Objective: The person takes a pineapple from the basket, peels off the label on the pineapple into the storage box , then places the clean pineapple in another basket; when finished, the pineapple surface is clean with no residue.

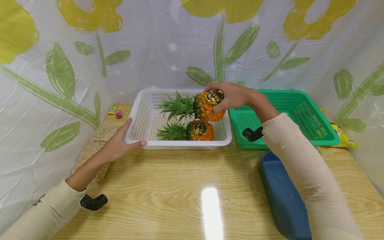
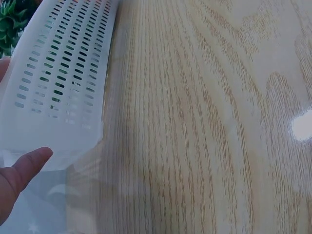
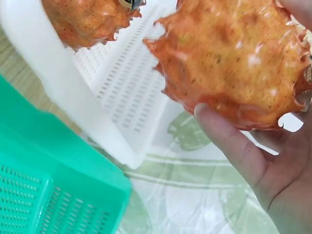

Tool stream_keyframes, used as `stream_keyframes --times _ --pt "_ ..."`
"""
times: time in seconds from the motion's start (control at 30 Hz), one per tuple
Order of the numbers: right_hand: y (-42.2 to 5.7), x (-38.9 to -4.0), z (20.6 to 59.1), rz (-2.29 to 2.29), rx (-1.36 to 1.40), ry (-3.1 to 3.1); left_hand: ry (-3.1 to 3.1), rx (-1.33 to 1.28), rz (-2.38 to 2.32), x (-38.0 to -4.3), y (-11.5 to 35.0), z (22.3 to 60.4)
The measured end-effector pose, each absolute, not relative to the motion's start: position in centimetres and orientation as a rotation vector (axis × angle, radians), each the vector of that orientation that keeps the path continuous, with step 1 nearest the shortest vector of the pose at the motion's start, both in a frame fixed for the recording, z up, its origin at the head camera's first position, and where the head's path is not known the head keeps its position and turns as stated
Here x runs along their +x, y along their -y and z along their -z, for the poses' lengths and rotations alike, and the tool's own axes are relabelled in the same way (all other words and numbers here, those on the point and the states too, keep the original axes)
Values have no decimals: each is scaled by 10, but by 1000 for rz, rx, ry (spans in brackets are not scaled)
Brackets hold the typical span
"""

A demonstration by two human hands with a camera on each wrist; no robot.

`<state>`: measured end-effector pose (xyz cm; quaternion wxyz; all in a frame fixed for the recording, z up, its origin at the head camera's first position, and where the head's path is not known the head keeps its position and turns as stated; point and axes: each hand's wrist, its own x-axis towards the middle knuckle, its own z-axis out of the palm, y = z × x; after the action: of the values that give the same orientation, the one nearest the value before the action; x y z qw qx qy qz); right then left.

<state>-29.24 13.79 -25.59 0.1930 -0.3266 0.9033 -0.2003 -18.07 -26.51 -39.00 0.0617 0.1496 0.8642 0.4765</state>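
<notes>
A white slotted plastic basket point(image 1: 178, 143) holds two pineapples with green crowns and dark round labels. My right hand point(image 1: 226, 98) grips the rear pineapple point(image 1: 204, 108) by its orange body, thumb on the near side and fingers over the top. Close up in the right wrist view, that fruit's spiky skin point(image 3: 229, 58) lies against the thumb. In front of it the other pineapple point(image 1: 207, 133) lies on its side, its crown pointing left. At the basket's front left corner, my left hand point(image 1: 118, 141) holds the rim, with the thumb along the front edge.
A green slotted basket point(image 1: 325, 135) stands right of the white one, partly behind my right arm. A dark blue tray point(image 1: 285, 196) lies nearer me. Yellow packets point(image 1: 343, 136), a bag of pale grains point(image 1: 100, 143) and small sweets point(image 1: 118, 113) lie around the baskets.
</notes>
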Motion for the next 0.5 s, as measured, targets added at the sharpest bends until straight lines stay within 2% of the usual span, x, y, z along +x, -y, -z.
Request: stream_keyframes --times 0.5 --pt "-147 -260 264 533 -976 -2477 -2617 477 -1445 -179 264 389"
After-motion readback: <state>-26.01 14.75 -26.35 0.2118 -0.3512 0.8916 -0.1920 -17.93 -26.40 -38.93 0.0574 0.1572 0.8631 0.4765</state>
